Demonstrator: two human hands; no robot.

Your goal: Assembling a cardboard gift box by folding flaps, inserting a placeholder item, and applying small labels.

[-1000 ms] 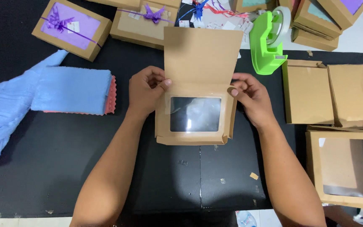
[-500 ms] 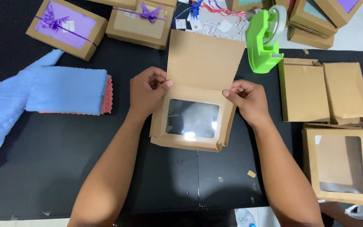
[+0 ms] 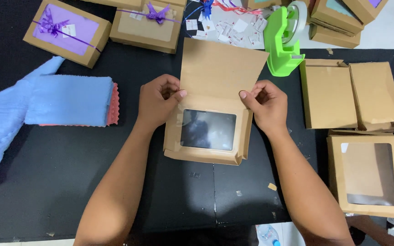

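Kraft window box (image 3: 208,132) lies on the black worktop (image 3: 69,182) between your 2 hands; left hand (image 3: 157,101) and right hand (image 3: 266,104) fingers pinch its side flaps, lid raised.

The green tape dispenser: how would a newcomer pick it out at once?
Start at the black table and go to its far edge, just beyond the right hand. The tape dispenser stands there, left of the flat brown boxes. It is the only bright green thing among brown cardboard.
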